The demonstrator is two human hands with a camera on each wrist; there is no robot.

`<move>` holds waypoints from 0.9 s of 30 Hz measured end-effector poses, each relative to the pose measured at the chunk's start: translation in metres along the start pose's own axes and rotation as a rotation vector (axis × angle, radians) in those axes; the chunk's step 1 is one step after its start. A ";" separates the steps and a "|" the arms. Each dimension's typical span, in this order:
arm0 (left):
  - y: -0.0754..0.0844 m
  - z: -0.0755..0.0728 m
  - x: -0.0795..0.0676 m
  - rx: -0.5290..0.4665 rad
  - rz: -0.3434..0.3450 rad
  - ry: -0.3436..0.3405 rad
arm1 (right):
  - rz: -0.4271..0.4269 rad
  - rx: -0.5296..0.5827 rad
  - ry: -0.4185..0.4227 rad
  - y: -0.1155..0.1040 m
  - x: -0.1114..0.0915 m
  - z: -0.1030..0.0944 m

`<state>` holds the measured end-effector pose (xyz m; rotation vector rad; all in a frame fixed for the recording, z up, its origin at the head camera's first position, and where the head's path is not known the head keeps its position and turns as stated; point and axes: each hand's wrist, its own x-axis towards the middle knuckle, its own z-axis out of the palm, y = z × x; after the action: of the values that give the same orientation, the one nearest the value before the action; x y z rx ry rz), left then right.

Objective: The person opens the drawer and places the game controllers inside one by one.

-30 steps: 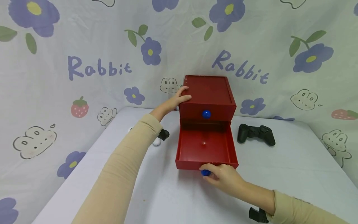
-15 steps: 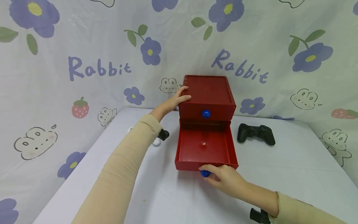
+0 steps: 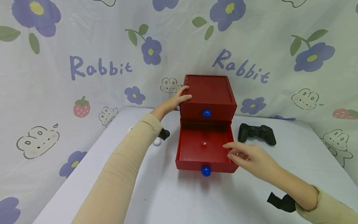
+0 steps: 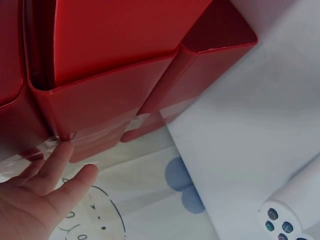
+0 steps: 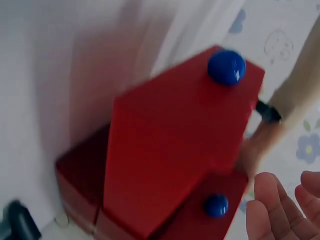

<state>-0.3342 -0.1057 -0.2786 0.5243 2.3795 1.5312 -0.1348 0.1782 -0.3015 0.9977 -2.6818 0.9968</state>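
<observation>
A red two-drawer cabinet [image 3: 208,90] stands at the back of the table, its lower drawer [image 3: 195,149] pulled out with a bare interior. Blue round knobs mark both fronts: the upper knob [image 3: 206,114] and the lower knob [image 3: 206,171]. My left hand [image 3: 177,101] rests on the cabinet's upper left edge, fingers extended; the left wrist view shows its fingertips [image 4: 62,150] against the red casing. My right hand [image 3: 249,157] hovers over the drawer's right side, fingers loosely bent around nothing. In the right wrist view, its fingers [image 5: 265,200] are apart from the drawer.
A black game controller [image 3: 255,133] lies right of the cabinet. To the left is a white controller [image 4: 280,220], mostly hidden by my left arm in the head view. A patterned cloth [image 3: 112,37] hangs behind the white table [image 3: 162,193].
My right hand has let go of the lower knob and moved up and to the right. The drawer stays pulled out, and my left hand has not moved.
</observation>
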 end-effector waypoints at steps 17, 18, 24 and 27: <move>0.000 0.000 0.001 -0.005 -0.022 0.003 | -0.012 -0.295 0.185 0.025 0.015 -0.080; 0.001 0.000 0.000 -0.006 -0.022 0.002 | 0.013 -0.302 0.177 0.027 0.017 -0.083; 0.002 0.000 -0.001 -0.007 -0.017 -0.004 | 0.055 -0.379 0.137 0.047 0.027 -0.096; 0.002 0.001 -0.002 -0.003 -0.012 -0.003 | 0.048 -0.385 0.119 0.065 0.031 -0.099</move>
<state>-0.3317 -0.1051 -0.2766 0.5099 2.3734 1.5273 -0.2111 0.2592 -0.2502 0.7729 -2.6631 0.4951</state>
